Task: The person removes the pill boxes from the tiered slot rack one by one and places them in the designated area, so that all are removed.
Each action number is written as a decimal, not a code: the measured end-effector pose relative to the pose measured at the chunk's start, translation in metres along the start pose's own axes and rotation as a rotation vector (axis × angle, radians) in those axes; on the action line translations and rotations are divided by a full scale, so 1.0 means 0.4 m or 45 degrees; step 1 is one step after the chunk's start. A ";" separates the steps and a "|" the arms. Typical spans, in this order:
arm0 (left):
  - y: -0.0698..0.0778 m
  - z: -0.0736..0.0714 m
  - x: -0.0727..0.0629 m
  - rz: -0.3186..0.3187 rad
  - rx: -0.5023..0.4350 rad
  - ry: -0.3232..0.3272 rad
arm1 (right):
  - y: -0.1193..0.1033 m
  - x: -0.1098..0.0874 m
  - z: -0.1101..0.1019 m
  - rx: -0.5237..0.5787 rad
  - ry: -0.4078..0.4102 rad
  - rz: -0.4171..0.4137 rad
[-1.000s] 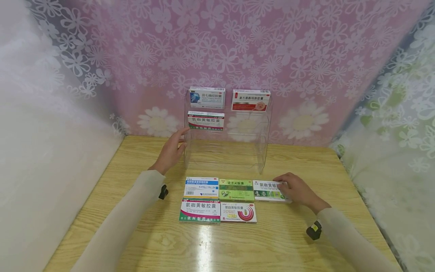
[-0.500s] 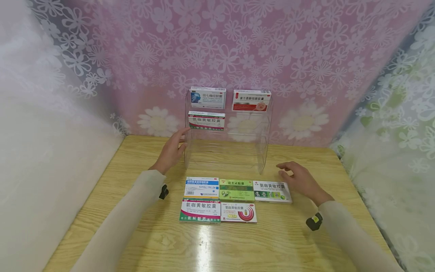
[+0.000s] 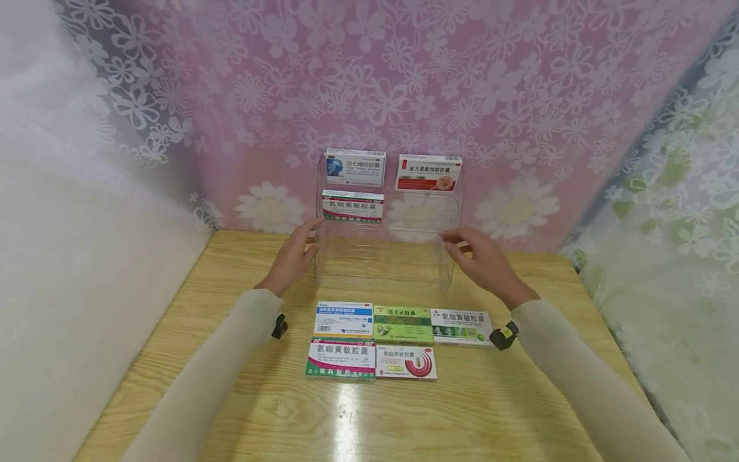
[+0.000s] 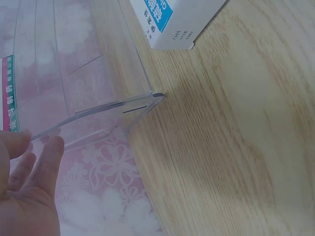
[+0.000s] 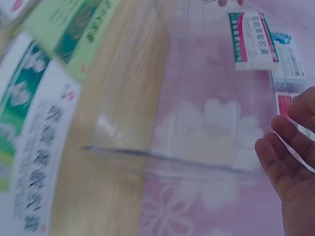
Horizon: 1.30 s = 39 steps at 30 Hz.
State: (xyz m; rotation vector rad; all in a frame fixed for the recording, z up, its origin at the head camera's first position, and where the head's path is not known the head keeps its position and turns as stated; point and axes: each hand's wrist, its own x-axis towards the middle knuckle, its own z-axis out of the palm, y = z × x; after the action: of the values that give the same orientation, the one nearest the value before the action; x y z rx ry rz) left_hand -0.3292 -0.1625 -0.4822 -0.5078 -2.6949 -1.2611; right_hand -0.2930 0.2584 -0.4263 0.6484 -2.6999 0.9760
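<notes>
A clear plastic tiered display rack [image 3: 381, 281] stands at the back of the table. My left hand [image 3: 290, 258] holds its left side, and in the left wrist view the thumb and fingers [image 4: 50, 155] lie on either side of the panel edge. My right hand [image 3: 484, 262] is at the rack's right side, fingers loosely bent; in the right wrist view the fingertips [image 5: 266, 147] are right by the side edge. On the rack are a blue-and-white medicine box [image 3: 355, 168], a red-and-white medicine box [image 3: 429, 174] and a green-and-magenta medicine box [image 3: 353, 207].
Several medicine boxes lie flat before the rack: a blue-and-white one [image 3: 343, 319], a green one [image 3: 402, 325], a white-and-green one [image 3: 461, 326], a magenta-banded one [image 3: 340, 359] and one with red rings [image 3: 407, 363]. A floral curtain [image 3: 404, 83] hangs behind the wooden table [image 3: 404, 417].
My right hand has let go of the white-and-green medicine box and moved up and left to the rack's right side. The left hand stays at the rack's left side.
</notes>
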 end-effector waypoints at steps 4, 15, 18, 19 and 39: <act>-0.007 0.003 0.001 0.018 -0.003 0.005 | -0.051 0.062 0.013 0.044 0.001 -0.047; -0.012 0.010 0.003 0.040 0.000 0.019 | -0.141 0.195 0.074 0.054 -0.043 0.005; -0.009 0.009 0.003 0.046 0.002 0.018 | -0.149 0.218 0.092 0.055 -0.044 0.038; -0.008 0.008 0.003 0.045 0.001 0.019 | -0.152 0.225 0.097 0.059 -0.043 0.045; -0.014 0.002 0.004 0.034 0.005 0.035 | -0.182 0.307 0.178 0.017 -0.044 0.083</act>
State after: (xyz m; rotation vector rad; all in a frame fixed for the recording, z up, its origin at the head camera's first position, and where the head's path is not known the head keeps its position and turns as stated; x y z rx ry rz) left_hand -0.3324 -0.1647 -0.4864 -0.5205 -2.6582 -1.2466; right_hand -0.3702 0.1215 -0.3999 0.5882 -2.7628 1.0080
